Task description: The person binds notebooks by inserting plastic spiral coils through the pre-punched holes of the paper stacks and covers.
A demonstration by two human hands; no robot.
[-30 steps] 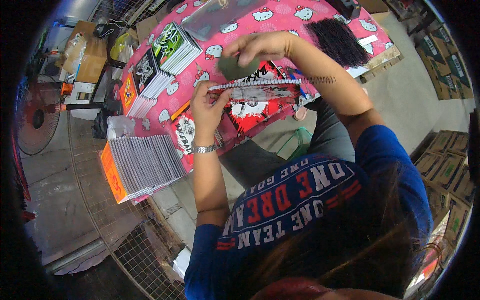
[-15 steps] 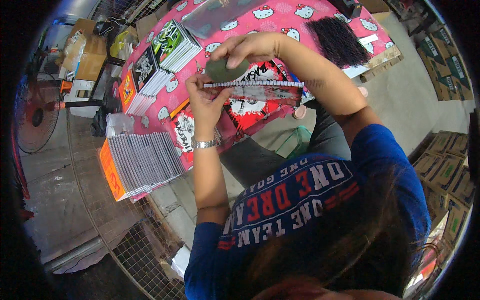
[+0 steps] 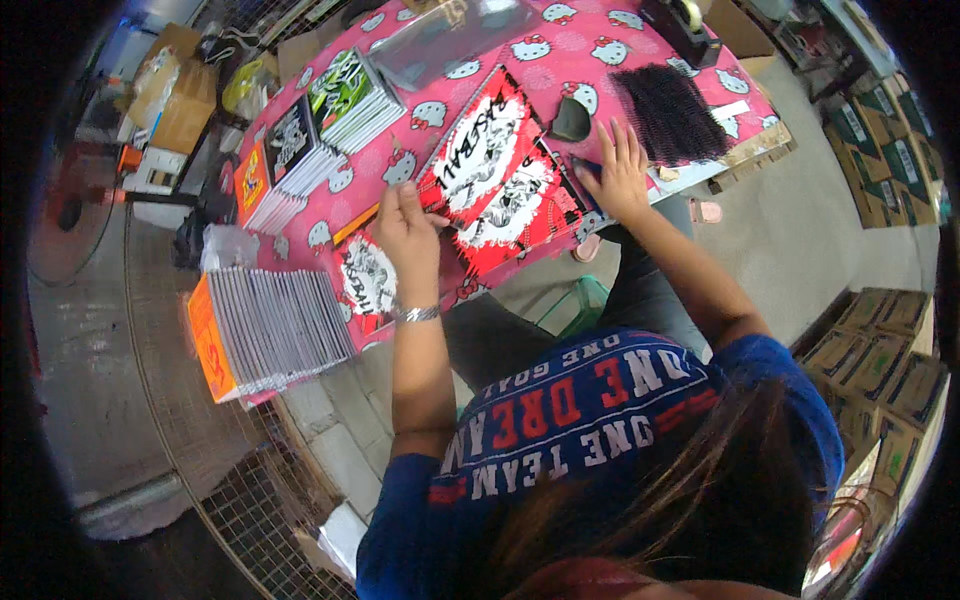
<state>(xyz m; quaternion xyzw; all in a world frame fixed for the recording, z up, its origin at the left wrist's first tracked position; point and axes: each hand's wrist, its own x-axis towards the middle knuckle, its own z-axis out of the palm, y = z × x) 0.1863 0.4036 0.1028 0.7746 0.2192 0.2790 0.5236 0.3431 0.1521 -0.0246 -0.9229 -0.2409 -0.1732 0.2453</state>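
Observation:
A red, white and black spiral notebook (image 3: 485,155) lies cover up on the pink table. Its left lower corner is pinched between the thumb and fingers of my left hand (image 3: 405,238). Another notebook of the same design (image 3: 510,215) sits partly beneath it, nearer to me. My right hand (image 3: 624,178) is over the table's near right part, fingers spread and holding nothing, with a small dark object at its thumb that I cannot make out. Beyond that hand rests a dark green rounded piece (image 3: 572,120), apart from the fingers.
Black plastic coils (image 3: 672,115) lie in a pile at the right, below a tape dispenser (image 3: 690,35). Stacked notebooks (image 3: 275,325) stand at the table's left edge, with more stacks (image 3: 350,100) behind. A clear plastic sheet (image 3: 450,45) covers the far side.
My right hand has let go of the green piece, now on the table, and moved right and nearer. The notebook, earlier held up spine-on, now lies cover up.

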